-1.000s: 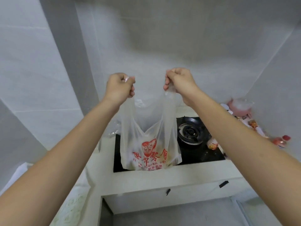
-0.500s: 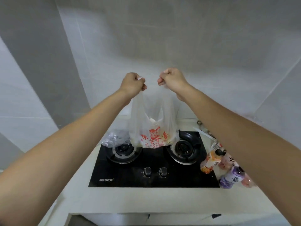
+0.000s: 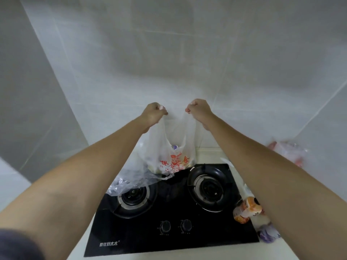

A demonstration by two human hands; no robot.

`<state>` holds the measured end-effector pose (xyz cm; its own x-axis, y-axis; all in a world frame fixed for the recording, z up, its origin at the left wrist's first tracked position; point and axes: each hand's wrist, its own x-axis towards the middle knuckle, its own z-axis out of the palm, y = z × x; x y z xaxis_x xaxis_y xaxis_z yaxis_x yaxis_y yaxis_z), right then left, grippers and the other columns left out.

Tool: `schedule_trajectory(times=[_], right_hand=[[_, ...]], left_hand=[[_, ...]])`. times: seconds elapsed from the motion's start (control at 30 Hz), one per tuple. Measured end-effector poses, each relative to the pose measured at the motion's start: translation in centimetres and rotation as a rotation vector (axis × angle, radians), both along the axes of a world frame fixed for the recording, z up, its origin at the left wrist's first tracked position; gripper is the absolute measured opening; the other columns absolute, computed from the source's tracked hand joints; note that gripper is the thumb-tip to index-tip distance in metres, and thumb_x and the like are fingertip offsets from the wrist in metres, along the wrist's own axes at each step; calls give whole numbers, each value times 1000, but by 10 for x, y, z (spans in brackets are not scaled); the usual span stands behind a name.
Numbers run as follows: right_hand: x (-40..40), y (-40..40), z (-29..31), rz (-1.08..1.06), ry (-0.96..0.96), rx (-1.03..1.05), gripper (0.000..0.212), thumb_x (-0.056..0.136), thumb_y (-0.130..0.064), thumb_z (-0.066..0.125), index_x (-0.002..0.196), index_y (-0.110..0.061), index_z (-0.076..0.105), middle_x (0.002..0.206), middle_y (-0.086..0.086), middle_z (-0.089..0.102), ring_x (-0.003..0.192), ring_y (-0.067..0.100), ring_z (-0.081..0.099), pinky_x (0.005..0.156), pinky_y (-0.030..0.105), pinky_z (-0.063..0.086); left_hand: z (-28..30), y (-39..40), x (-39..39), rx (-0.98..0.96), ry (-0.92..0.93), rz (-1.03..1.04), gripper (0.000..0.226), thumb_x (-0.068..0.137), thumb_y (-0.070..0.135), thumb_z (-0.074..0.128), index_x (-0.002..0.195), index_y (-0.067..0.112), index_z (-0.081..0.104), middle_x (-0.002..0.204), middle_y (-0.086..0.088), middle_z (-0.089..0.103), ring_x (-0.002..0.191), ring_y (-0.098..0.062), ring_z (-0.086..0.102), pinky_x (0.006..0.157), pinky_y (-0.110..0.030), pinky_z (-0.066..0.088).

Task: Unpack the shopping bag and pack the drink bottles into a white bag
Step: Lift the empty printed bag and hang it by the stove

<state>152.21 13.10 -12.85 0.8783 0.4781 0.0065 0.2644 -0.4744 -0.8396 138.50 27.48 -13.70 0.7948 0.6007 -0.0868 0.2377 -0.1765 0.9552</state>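
Note:
A white translucent bag point(image 3: 173, 158) with red print hangs over the back of the stove. My left hand point(image 3: 153, 113) is shut on its left handle and my right hand point(image 3: 199, 110) on its right handle, held apart. Something with a blue mark shows faintly inside the bag. An orange drink bottle point(image 3: 247, 211) lies at the stove's right edge, partly behind my right forearm. A purple bottle point(image 3: 268, 235) lies just below it. A crumpled clear plastic bag point(image 3: 131, 180) rests on the left burner.
The black two-burner gas stove point(image 3: 172, 209) sits in a white counter, with two knobs at the front. Tiled walls close in at the back and both sides. A pink and red packet pile point(image 3: 287, 152) lies at the far right, blurred.
The view has moved closer and tilted down over the stove. The bag hangs lower, near the stove's back edge, and my hands have spread slightly apart.

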Motion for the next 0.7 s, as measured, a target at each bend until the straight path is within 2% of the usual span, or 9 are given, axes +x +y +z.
schedule_trajectory(times=[0.07,0.17,0.2,0.3,0.4,0.57,0.7], right_hand=[[1,0,-7,22,8,-51,23,89,-9,53,73,-17,67,95,7,77,95,26,71,73,30,51],[-1,2,-12,15,-109,-130,18,94,-19,51,92,-14,69,103,5,73,97,26,66,82,35,55],[-4,2,-10,14,-165,-139,18,95,-21,51,98,-15,68,106,4,71,98,25,65,86,37,56],[-25,5,-5,81,-229,-40,12,94,-19,56,93,-19,67,92,-7,68,89,19,65,81,32,54],[-54,11,-6,210,-263,16,9,94,-21,59,91,-18,68,80,-10,66,83,19,67,78,33,54],[-120,22,-19,476,-336,58,7,95,-24,61,91,-20,66,81,-7,68,80,19,66,79,37,57],[-189,32,-42,709,-396,66,9,96,-25,58,98,-20,66,91,-7,68,84,16,65,80,41,58]], left_hand=[[-12,7,3,18,13,-26,20,93,11,68,82,17,54,102,2,67,89,-17,59,74,-25,45],[-17,12,-2,78,19,-6,4,96,14,64,97,18,64,115,-5,72,96,-16,64,81,-24,47],[-16,11,-5,105,16,4,8,97,15,62,102,18,66,114,-5,72,97,-16,65,83,-24,48],[-8,1,-26,236,9,28,16,99,18,57,113,16,66,105,-1,70,90,-16,64,77,-22,50],[-6,-13,-60,397,23,128,18,99,25,58,114,18,64,101,3,68,90,-17,64,78,-27,50],[-18,-36,-147,656,119,328,28,99,34,56,121,18,62,106,4,69,104,-20,59,86,-36,50],[-40,-61,-244,710,263,503,32,98,39,53,124,21,59,111,4,69,107,-19,57,81,-35,47]])
